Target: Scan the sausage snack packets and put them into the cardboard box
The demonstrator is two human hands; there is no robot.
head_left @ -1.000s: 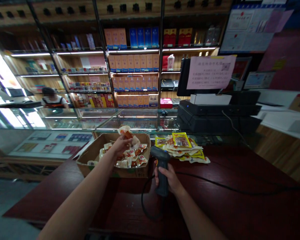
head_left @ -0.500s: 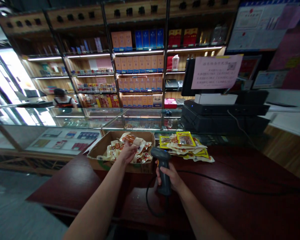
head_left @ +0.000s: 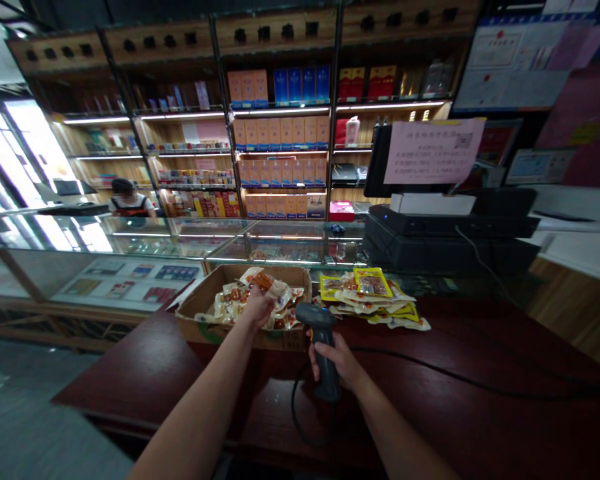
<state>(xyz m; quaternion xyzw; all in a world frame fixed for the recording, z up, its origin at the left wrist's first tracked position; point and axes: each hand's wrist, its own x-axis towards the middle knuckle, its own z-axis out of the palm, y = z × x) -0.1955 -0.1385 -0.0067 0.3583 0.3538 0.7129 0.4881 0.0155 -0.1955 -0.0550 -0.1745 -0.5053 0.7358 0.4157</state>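
My left hand [head_left: 258, 308] is closed on a vacuum-sealed snack packet [head_left: 266, 283] with reddish-brown food inside. It holds the packet over an open cardboard box [head_left: 200, 320], where several similar packets [head_left: 230, 303] lie. In my right hand [head_left: 337, 357] is a dark grey barcode scanner [head_left: 325, 373], gripped round its handle with the head tilted toward the left hand. A black cable [head_left: 430, 360] trails over the table to the right. Right of the box is a pile of yellow and clear snack packets [head_left: 375, 293].
All this rests on a dark red table [head_left: 145, 373]. Behind it runs a glass display counter [head_left: 220, 233]. At the right stand a monitor with a pink notice [head_left: 433, 153] and a black cash drawer [head_left: 445, 247]. A person [head_left: 130, 200] is at the far left, before stocked shelves.
The packet in my left hand has turned, showing more of its brown contents. My right hand has brought the scanner slightly lower and to the left. The view has shifted a little.
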